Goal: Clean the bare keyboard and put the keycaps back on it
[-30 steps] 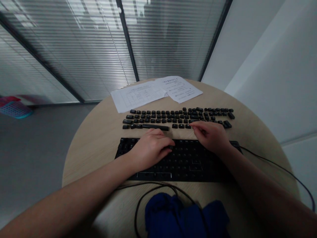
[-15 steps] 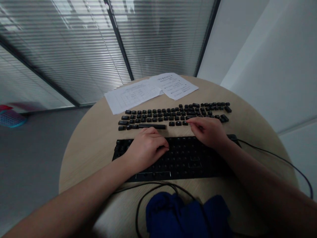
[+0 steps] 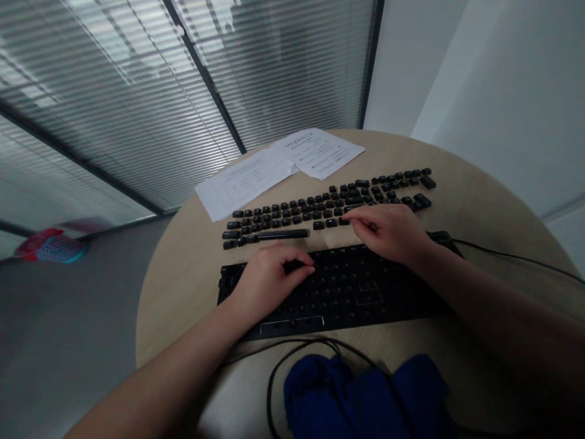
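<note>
A black keyboard base [image 3: 338,292] without its keycaps lies on the round wooden table, with bare switch positions across it. Beyond it, loose black keycaps [image 3: 283,221] are laid out in rows, a long spacebar [image 3: 282,234] among them. My left hand [image 3: 274,274] hovers over the upper left part of the base, its thumb and forefinger pinched; whatever sits between them is too small to make out. My right hand [image 3: 388,231] reaches over the base's far edge. Its closed fingertips are at a keycap [image 3: 343,221] in the nearest row.
Printed paper sheets [image 3: 320,152] lie at the table's far side. A black cable [image 3: 512,251] runs off right from the base, and more cable [image 3: 274,372] loops near me beside a dark blue cloth [image 3: 320,396]. A red and blue basket [image 3: 59,247] stands on the floor at left.
The view has turned slightly, so the table sits further right. Both hands stay in nearly the same places over the base and the keycaps.
</note>
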